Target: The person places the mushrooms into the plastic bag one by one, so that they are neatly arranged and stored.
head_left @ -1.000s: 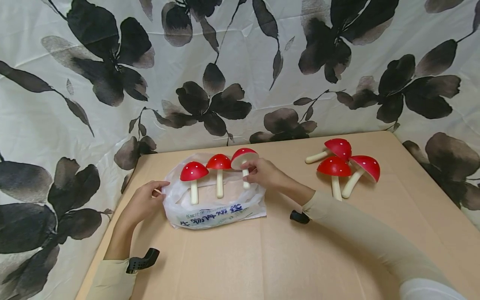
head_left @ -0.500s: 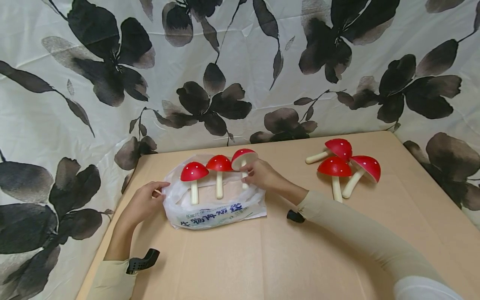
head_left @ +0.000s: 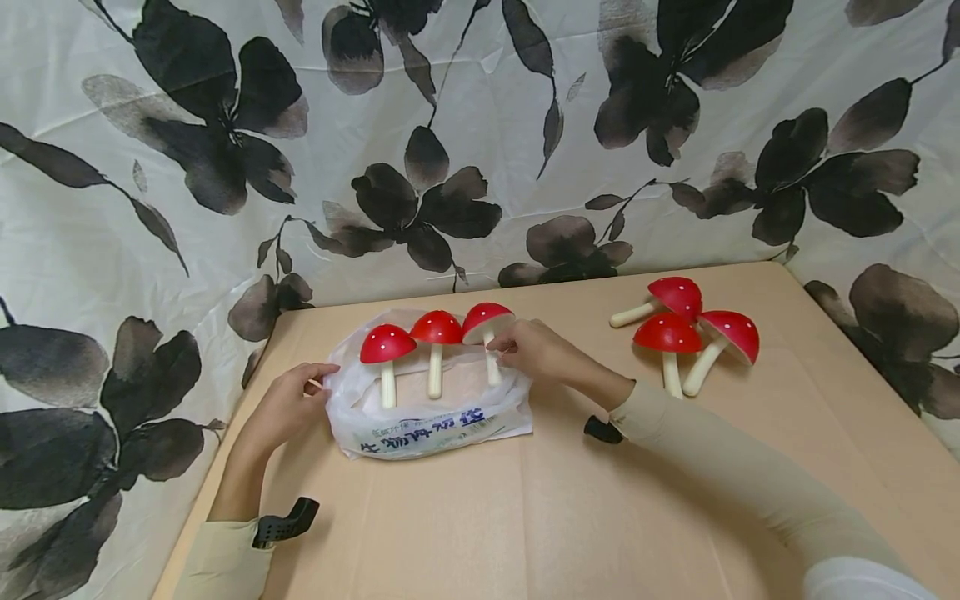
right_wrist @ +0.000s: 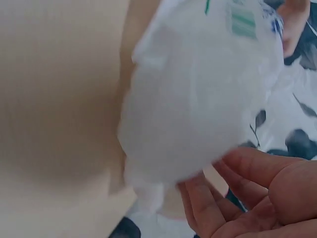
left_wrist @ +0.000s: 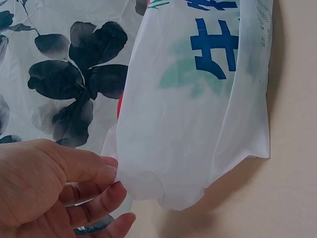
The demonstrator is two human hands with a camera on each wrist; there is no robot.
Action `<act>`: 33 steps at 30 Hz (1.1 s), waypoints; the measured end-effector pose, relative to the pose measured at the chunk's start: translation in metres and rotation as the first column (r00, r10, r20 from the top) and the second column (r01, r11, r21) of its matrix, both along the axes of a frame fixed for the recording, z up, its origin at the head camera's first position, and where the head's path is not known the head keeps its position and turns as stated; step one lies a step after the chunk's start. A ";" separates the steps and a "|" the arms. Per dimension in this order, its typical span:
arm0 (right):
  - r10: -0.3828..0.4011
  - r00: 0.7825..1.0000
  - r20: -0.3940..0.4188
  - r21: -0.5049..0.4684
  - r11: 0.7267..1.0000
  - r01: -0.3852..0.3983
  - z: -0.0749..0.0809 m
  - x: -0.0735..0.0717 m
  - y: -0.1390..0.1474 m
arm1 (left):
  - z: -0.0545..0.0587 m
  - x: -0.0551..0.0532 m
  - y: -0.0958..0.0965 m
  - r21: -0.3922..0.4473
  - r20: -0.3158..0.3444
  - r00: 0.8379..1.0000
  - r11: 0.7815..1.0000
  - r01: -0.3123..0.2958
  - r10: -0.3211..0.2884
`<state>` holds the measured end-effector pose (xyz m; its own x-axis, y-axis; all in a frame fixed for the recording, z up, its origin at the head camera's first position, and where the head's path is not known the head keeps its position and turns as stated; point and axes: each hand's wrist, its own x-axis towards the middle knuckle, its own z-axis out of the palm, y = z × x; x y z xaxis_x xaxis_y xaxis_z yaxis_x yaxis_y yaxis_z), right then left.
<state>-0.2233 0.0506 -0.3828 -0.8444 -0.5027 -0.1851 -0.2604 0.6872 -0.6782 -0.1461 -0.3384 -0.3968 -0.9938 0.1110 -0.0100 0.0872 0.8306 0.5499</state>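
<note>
A white plastic bag [head_left: 420, 433] with blue lettering lies on the tabletop, with a pale beige patch [head_left: 420, 388] showing at its upper side. Three toy mushrooms with red, white-dotted caps are lined up over it: a left one [head_left: 387, 345], a middle one [head_left: 437, 330] and a right one [head_left: 487, 321]. My right hand [head_left: 536, 350] pinches the right mushroom's stem; in the right wrist view the bag [right_wrist: 188, 114] covers the fingertips. My left hand [head_left: 288, 400] pinches the bag's left edge, the thumb and forefinger meeting there in the left wrist view.
Further right, three more red-capped mushrooms lie in a cluster, one in front [head_left: 667, 335], one behind [head_left: 675, 293] and one at the right [head_left: 735, 333]. The beige tabletop [head_left: 465, 525] ends at a white cloth [head_left: 525, 142] with dark flowers.
The right mushroom has come slightly down and its cap has tilted, with my right hand shifting slightly right. The middle mushroom sits slightly further left. My left hand stays at the bag's edge.
</note>
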 end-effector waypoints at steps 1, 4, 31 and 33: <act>-0.010 1.000 -0.004 -0.007 1.000 0.010 0.003 -0.002 0.002 | 0.000 0.000 0.000 0.000 0.000 1.000 1.000 0.001 -0.001; -0.080 0.996 -0.042 -0.044 0.996 0.078 0.012 -0.011 0.007 | 0.000 0.000 -0.001 -0.006 -0.005 1.000 1.000 0.004 -0.004; -0.150 0.958 0.243 0.098 0.987 0.130 0.002 -0.083 -0.004 | 0.000 0.000 -0.001 -0.011 -0.036 0.999 1.000 0.018 -0.018; -0.148 0.956 0.252 0.077 0.988 0.133 0.001 -0.083 -0.004 | 0.000 0.000 -0.002 -0.008 -0.038 0.999 1.000 0.020 -0.020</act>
